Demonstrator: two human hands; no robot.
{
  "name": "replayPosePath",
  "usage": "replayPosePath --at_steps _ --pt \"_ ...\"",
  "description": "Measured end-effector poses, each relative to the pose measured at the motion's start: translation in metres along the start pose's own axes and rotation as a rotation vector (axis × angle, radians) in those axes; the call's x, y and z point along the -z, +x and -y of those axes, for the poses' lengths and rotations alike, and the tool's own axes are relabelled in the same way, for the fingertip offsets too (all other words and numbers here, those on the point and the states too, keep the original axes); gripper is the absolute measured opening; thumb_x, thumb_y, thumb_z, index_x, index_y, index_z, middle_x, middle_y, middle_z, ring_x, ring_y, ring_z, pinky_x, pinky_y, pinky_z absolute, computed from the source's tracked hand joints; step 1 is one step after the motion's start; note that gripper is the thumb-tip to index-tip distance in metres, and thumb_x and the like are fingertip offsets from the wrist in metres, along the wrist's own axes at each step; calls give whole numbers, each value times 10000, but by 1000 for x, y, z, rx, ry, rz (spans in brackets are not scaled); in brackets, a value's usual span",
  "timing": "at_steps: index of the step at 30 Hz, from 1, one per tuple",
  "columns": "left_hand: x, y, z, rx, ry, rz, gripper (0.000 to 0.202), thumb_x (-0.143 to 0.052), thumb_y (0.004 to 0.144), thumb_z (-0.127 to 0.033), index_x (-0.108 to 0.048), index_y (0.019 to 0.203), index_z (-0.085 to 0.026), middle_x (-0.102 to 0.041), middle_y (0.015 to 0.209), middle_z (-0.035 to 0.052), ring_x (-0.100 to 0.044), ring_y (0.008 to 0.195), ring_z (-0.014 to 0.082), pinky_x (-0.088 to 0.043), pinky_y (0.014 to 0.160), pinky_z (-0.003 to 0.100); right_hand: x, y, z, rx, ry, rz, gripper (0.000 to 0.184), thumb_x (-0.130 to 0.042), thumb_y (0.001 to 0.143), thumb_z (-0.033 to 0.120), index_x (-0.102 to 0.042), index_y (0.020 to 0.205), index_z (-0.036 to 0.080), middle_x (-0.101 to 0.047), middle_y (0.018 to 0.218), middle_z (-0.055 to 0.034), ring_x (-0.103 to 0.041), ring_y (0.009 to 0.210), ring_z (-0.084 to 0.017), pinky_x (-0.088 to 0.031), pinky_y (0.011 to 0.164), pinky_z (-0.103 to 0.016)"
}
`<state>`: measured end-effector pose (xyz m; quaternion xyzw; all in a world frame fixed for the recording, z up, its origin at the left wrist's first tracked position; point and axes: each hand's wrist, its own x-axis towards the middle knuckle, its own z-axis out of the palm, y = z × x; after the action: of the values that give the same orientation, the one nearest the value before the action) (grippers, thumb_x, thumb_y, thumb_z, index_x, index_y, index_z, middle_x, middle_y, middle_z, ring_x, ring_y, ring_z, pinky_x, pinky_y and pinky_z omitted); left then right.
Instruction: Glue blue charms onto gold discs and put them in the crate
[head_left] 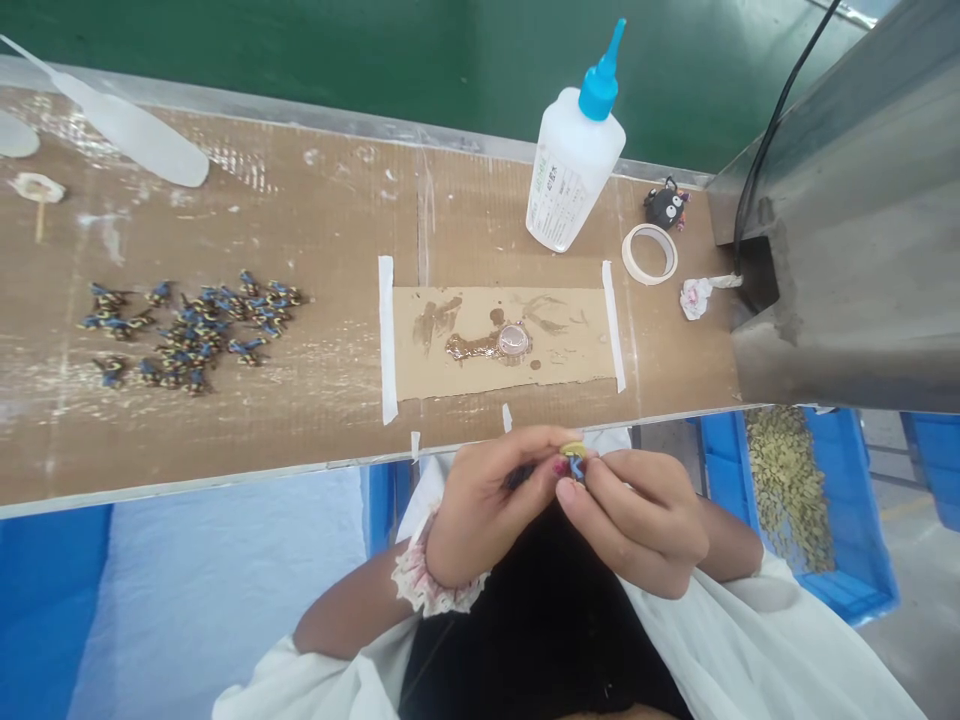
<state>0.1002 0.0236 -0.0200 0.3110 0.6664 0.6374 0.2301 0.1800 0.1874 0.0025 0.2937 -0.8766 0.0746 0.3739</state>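
Note:
My left hand and my right hand meet just below the near edge of the cardboard-covered table. Both are closed in a pinch on one small blue and yellow piece held between the fingertips. A dark thin thing shows under my left fingers; I cannot make it out. A lace scrunchie sits on my left wrist. Straight ahead lies a taped-down cardboard patch with a brown glue puddle on it.
Several small blue and yellow pieces lie spread at the left. A white glue bottle with a blue nozzle, a tape roll, a small black figure and crumpled paper stand far right. A metal housing looms right; a blue bin of yellowish parts sits below.

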Motion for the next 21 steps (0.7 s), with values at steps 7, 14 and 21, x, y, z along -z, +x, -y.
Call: replayPosePath --at_steps 7,14,21 --pt "-1 0 1 33 -17 53 117 -569 941 -234 -650 1019 -204 -785 963 36 -754 819 147 -605 748 193 2 5 -4 -1 -5 -9 64 -678 813 0 -689 823 61 -649 696 -47 -623 599 -138 -635 570 -245" --pt "0 1 -1 -74 43 32 179 -577 923 -140 -686 1039 -220 -778 1020 18 -746 876 128 -582 819 178 8 5 3 -218 80 23 149 -551 913 26 -670 838 72 -646 772 -71 -654 700 -160 -604 535 -269" --pt "-1 -3 1 -54 46 10 162 -588 923 -160 -699 1030 -210 -787 942 7 -751 802 135 -601 750 189 13 5 3 -264 126 51 149 -532 930 31 -658 861 73 -653 766 -82 -651 717 -170 -588 539 -285"
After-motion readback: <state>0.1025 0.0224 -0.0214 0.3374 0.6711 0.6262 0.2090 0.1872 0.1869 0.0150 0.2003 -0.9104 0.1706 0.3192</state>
